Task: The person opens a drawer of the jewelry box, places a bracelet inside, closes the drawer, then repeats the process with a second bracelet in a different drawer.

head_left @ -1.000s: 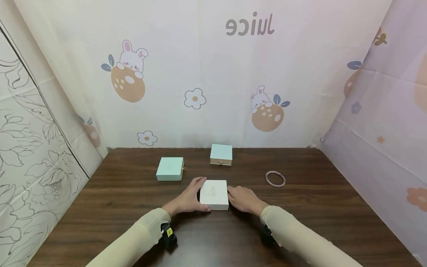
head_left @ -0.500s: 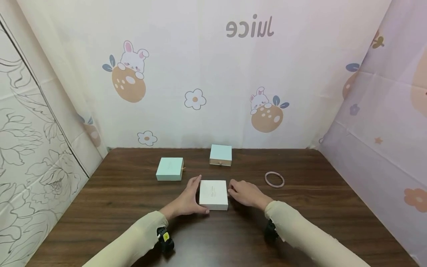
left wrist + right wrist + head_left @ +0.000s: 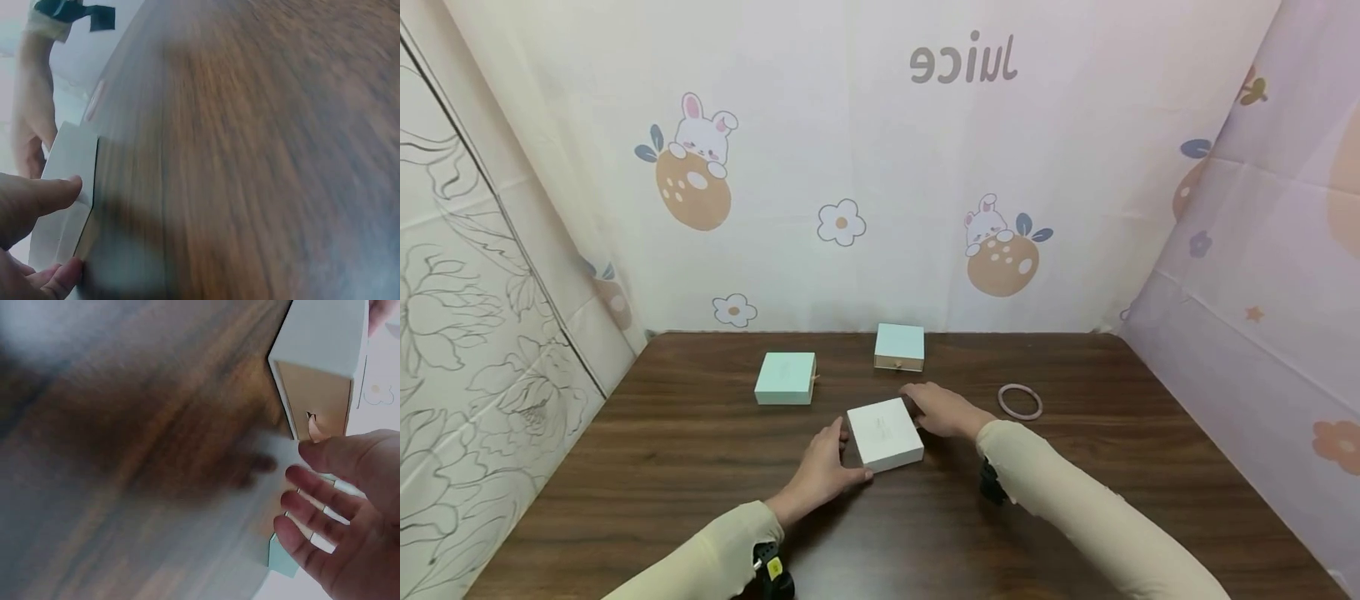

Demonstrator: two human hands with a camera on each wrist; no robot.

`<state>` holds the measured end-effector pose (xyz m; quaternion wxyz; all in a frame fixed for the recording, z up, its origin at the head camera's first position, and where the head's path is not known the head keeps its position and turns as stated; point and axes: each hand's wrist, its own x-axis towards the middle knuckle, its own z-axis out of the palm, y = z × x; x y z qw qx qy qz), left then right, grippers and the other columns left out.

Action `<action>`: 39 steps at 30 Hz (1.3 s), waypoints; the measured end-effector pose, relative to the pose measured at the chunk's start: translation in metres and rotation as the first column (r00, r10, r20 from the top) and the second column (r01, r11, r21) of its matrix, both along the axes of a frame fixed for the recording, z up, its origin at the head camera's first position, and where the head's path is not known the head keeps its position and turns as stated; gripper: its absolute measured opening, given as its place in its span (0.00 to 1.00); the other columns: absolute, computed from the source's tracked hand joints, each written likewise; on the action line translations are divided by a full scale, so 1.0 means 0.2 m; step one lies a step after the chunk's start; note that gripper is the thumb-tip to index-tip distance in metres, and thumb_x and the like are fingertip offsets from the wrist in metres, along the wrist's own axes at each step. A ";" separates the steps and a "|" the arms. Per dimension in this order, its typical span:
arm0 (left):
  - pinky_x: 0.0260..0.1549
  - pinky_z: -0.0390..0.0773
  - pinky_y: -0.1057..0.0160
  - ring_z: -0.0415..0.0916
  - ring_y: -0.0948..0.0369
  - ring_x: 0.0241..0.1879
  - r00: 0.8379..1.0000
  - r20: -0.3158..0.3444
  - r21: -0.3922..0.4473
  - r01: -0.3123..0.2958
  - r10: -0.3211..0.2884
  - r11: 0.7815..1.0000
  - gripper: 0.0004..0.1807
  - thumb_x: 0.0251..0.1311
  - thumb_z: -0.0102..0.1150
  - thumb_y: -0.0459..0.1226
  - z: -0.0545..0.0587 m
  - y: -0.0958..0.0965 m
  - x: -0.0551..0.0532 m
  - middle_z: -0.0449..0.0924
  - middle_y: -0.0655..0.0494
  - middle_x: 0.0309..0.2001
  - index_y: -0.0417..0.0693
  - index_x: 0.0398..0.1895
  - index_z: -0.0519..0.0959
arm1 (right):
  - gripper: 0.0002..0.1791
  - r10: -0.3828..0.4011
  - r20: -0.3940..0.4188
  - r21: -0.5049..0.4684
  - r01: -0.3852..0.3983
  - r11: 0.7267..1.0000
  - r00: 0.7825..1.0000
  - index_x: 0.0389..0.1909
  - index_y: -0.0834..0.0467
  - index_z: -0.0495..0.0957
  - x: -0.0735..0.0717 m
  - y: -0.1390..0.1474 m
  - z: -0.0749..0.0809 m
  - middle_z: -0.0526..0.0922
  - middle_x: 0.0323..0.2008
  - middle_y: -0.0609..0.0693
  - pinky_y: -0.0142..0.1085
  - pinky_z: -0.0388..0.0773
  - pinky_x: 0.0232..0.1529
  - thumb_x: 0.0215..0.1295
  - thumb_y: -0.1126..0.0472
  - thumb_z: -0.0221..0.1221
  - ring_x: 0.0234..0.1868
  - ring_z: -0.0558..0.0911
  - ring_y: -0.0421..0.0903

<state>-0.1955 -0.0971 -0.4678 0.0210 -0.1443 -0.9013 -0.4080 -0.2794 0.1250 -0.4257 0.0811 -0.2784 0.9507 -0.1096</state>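
My two grips frame a small white box [image 3: 886, 433] just below the center of the head view, on a dark wood surface [image 3: 700, 450]. My left grip [image 3: 822, 469] is spread along the box's left side, the thumb at its lower-left corner, apparently touching, while the forefinger stands a little off the upper-left edge. My right grip [image 3: 946, 410] reaches in from the right, fingertips at the upper-right corner, loosely spread and pinching nothing.

The key relation lies on the box's right side: a tan drawer front [image 3: 315, 394] with a short ribbon tab [image 3: 316, 429], toward the upper right of the right wrist view. My right thumb is just beside that tab, making the right grip the nearer of the two; whether skin meets ribbon, I cannot tell. From that grip, the box lies to the left and slightly down the frame. Its top is nearly square, showing no clear long axis, and it sits askew, its side edges slanting from upper left to lower right.

Beyond, a pale green box [image 3: 786, 375] rests left of center, a second green box [image 3: 899, 343] by the far edge, and a pinkish ring [image 3: 1021, 417] right of my right grip.
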 end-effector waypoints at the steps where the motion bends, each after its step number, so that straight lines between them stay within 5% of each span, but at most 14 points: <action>1: 0.46 0.72 0.48 0.73 0.47 0.48 1.000 -0.002 0.010 0.005 -0.005 1.000 0.47 0.44 0.76 0.39 0.00 0.01 0.00 0.74 0.42 0.47 0.26 0.63 0.61 | 0.27 0.012 0.000 0.020 -0.012 1.000 1.000 0.65 0.61 0.66 -0.01 0.00 0.00 0.73 0.58 0.56 0.46 0.69 0.55 0.65 0.69 0.58 0.60 0.71 0.52; 10: 0.41 0.73 0.53 0.72 0.51 0.43 0.996 -0.073 0.016 0.048 -0.047 0.999 0.35 0.44 0.75 0.36 0.00 0.05 -0.01 0.73 0.46 0.43 0.33 0.56 0.70 | 0.22 0.108 -0.022 0.047 -0.107 0.993 0.994 0.59 0.60 0.72 -0.04 -0.03 0.03 0.77 0.54 0.54 0.44 0.68 0.56 0.63 0.72 0.58 0.57 0.73 0.51; 16: 0.44 0.70 0.51 0.70 0.51 0.45 0.998 -0.058 0.013 0.034 -0.033 0.999 0.40 0.47 0.74 0.41 0.00 0.07 -0.03 0.73 0.45 0.46 0.33 0.61 0.67 | 0.20 0.121 -0.035 0.055 -0.119 0.991 0.992 0.54 0.63 0.75 -0.05 -0.02 0.03 0.77 0.51 0.55 0.44 0.69 0.55 0.60 0.75 0.59 0.56 0.73 0.52; 25: 0.37 0.70 0.58 0.70 0.55 0.39 0.997 -0.078 0.040 -0.011 0.014 0.999 0.28 0.47 0.74 0.35 0.02 0.06 -0.02 0.74 0.47 0.41 0.34 0.51 0.75 | 0.16 0.146 -0.028 0.024 -0.145 0.989 0.989 0.45 0.61 0.80 -0.09 -0.02 0.01 0.82 0.42 0.51 0.38 0.75 0.44 0.55 0.76 0.62 0.44 0.79 0.44; 32: 0.32 0.75 0.66 0.76 0.58 0.35 0.996 -0.093 0.092 0.021 -0.012 0.996 0.28 0.46 0.73 0.32 0.02 0.02 -0.04 0.76 0.47 0.39 0.31 0.52 0.77 | 0.09 0.179 -0.023 -0.028 -0.180 0.983 0.984 0.36 0.58 0.80 -0.06 0.02 0.01 0.81 0.32 0.46 0.34 0.74 0.34 0.56 0.73 0.64 0.31 0.75 0.39; 39: 0.31 0.77 0.67 0.80 0.58 0.33 0.993 -0.102 0.152 0.076 -0.061 0.986 0.27 0.44 0.74 0.29 0.03 -0.02 -0.08 0.81 0.45 0.39 0.30 0.51 0.78 | 0.06 0.204 -0.054 -0.105 -0.208 0.972 0.978 0.34 0.54 0.80 0.01 0.09 0.01 0.80 0.30 0.41 0.32 0.73 0.32 0.57 0.67 0.66 0.29 0.74 0.35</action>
